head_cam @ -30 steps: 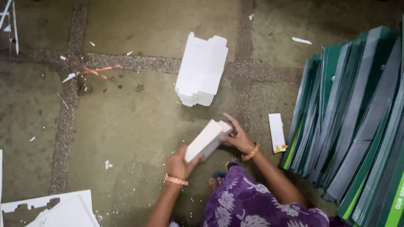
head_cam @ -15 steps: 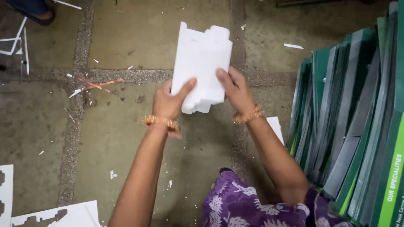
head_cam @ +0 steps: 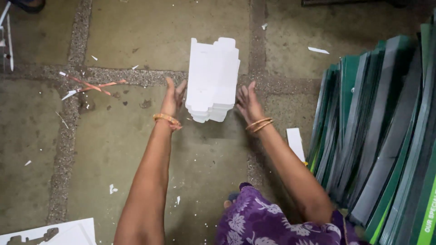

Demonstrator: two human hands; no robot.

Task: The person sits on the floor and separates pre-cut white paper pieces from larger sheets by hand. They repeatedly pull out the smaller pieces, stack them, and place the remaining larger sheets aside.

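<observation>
Between the two open hands, left hand (head_cam: 172, 100) and right hand (head_cam: 248, 103), a stack of white die-cut cardboard blanks (head_cam: 212, 79) lies on the concrete floor (head_cam: 136, 36); neither grip holds it, fingers spread just beside its near edges. Green-and-white folded cartons (head_cam: 377, 136) stand along the right edge.

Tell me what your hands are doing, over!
Left hand open, flat against the white card stack. Right hand open at its other side. Stack sits on the stone floor. Green sheets leaning to the right, clear of it.
</observation>
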